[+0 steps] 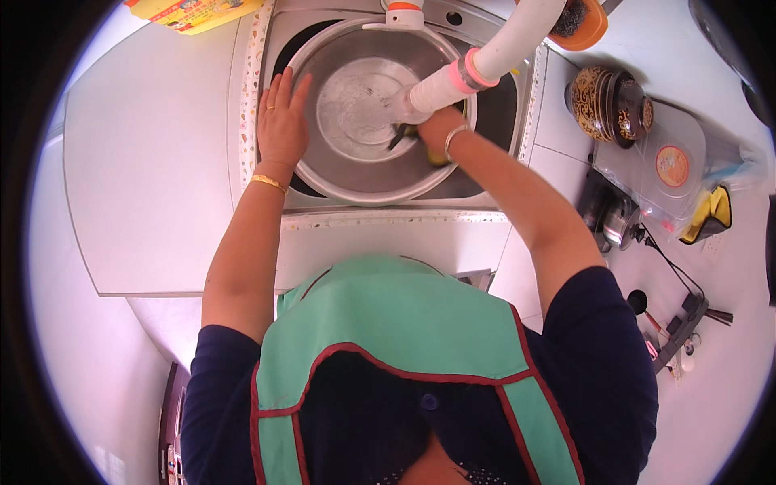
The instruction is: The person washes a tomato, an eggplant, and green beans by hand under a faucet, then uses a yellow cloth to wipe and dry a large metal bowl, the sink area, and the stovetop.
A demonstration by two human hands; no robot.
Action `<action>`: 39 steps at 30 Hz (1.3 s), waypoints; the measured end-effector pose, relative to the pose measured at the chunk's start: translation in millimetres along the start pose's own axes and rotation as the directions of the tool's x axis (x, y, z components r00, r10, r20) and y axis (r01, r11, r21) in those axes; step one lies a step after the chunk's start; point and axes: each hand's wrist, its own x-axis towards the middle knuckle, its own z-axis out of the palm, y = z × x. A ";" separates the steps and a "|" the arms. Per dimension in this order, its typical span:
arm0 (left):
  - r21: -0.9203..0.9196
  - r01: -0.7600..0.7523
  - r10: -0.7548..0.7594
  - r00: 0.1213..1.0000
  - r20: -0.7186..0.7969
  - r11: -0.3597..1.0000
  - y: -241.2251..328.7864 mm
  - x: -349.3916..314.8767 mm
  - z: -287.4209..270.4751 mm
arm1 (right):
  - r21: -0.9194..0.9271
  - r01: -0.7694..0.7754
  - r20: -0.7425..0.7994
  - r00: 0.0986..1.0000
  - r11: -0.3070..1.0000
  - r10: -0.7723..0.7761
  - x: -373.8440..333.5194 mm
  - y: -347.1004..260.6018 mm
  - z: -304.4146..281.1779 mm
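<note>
A large round metal basin (pixel 327 174) sits in the sink (pixel 493 145), with water in its bottom. Water runs into it from the ribbed white hose (pixel 436 90) with pink bands. My left hand (pixel 283 121) lies on the basin's left rim, fingers stretched out and holding nothing. Inside the right part of the basin, my right hand (pixel 440 128) is closed on a black-and-yellow cloth (pixel 438 155), beside the stream. The hose and the hand itself hide most of the fingers. One dark end of the cloth pokes out toward the water.
A white countertop (pixel 153 162) extends to the left, with a yellow package (pixel 194 12) at its back. To the right are patterned bowls (pixel 610 105), a clear lidded box (pixel 667 153), a yellow-and-dark cloth (pixel 711 212), a metal pot (pixel 621 222) and a black power strip (pixel 683 327).
</note>
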 end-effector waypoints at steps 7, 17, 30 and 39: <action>0.022 0.027 -0.028 0.999 0.044 0.999 -0.2 -1.9 -0.5 | -0.263 0.134 -0.687 0.669 0.955 -0.284 83.7 31.2 -59.4; -0.027 0.028 -0.028 1.000 0.005 0.999 5.8 7.3 -6.1 | 0.692 0.145 0.037 0.971 0.707 -0.236 1.4 -89.0 -21.0; -0.025 0.099 -0.098 0.995 0.031 0.995 -1.2 -2.4 2.9 | 0.234 0.588 0.607 0.534 -0.775 0.588 105.9 -3.7 -20.3; -0.078 0.098 -0.094 0.995 0.044 0.992 -0.3 4.7 2.5 | 0.891 0.337 0.046 0.598 -0.303 0.800 154.9 -70.5 -89.9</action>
